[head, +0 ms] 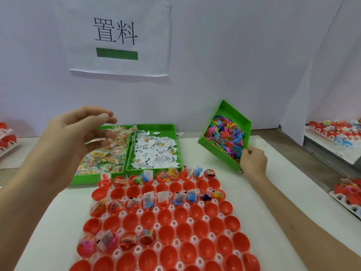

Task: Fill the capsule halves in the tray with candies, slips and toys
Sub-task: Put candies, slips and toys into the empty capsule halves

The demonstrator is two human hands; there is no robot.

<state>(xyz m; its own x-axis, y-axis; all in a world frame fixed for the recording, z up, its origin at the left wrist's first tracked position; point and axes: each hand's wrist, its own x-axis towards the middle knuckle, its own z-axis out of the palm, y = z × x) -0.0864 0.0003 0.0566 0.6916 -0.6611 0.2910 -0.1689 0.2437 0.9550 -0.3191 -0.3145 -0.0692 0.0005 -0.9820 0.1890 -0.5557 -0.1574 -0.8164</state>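
Observation:
A white tray (139,212) holds rows of red capsule halves (165,217); some in the far rows and near left contain candies, slips and toys. Behind it stand a green tray of candy packets (84,180) and a green tray of paper slips (156,126). My left hand (74,137) hovers above the candy tray with fingers curled, and a clear candy packet (95,141) sits blurred at its lower fingers. My right hand (253,161) grips the near corner of a green tray of coloured toys (224,114), which is tilted steeply towards me.
A paper sign (119,36) hangs on the white wall behind. More trays of filled red capsules sit at the far right (336,132), the near right (347,192) and the left edge (5,137). A white mat covers the table.

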